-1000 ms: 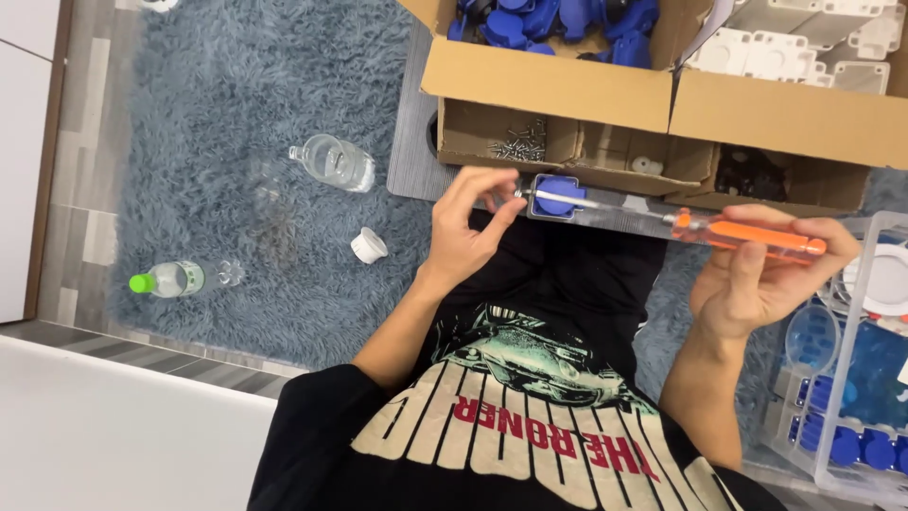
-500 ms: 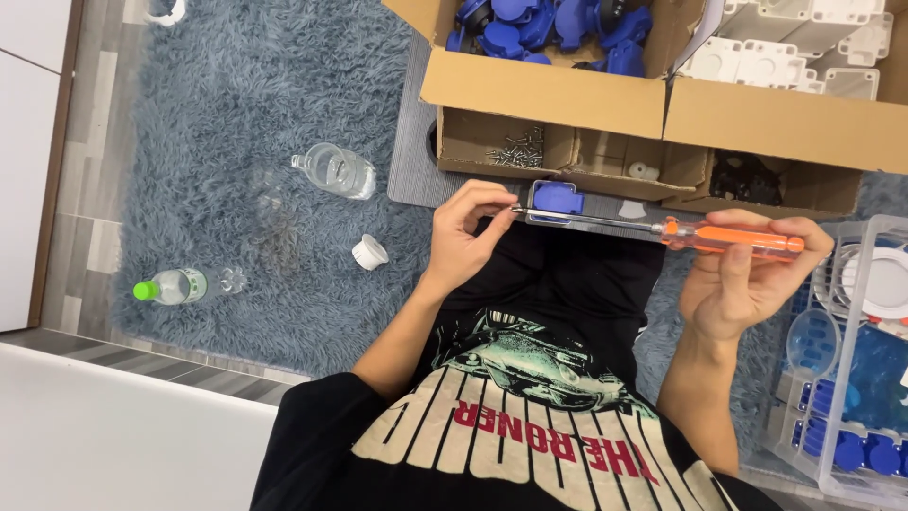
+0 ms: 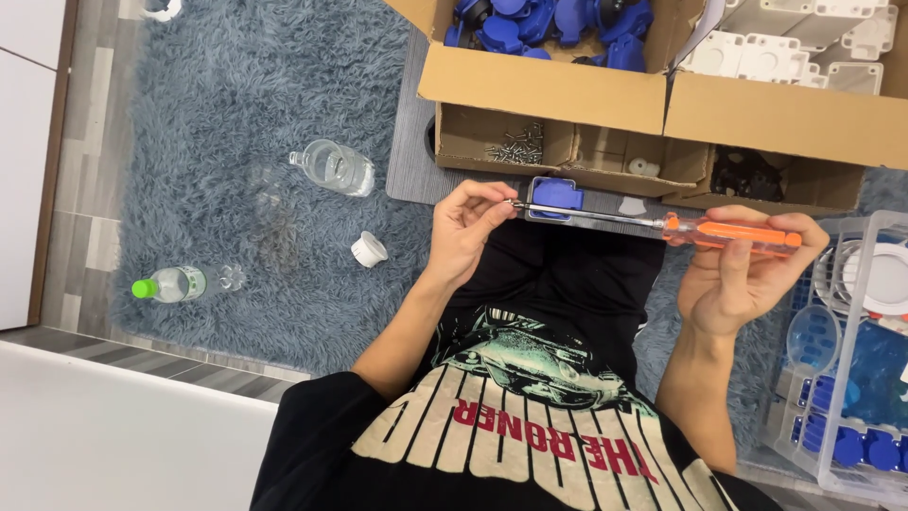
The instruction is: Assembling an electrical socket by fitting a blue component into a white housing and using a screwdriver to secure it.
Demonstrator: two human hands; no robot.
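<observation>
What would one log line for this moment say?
right hand: holds orange screwdriver | left hand: pinches its tip | blue part: behind shaft

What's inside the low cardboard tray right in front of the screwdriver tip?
The low cardboard tray has dividers. Left compartment: a pile of small metal screws. A small white plastic part sits further right, and something dark beyond it. The tray's front wall hides the rest.

Two hands, the left hand and the right hand; one orange-handled screwdriver; two clear bottles, one with a green cap and one uncapped; one loose white cap; one blue part at the screwdriver shaft; many more blue parts in the cardboard box, too heaped to count; a pile of screws, uncountable.
</observation>
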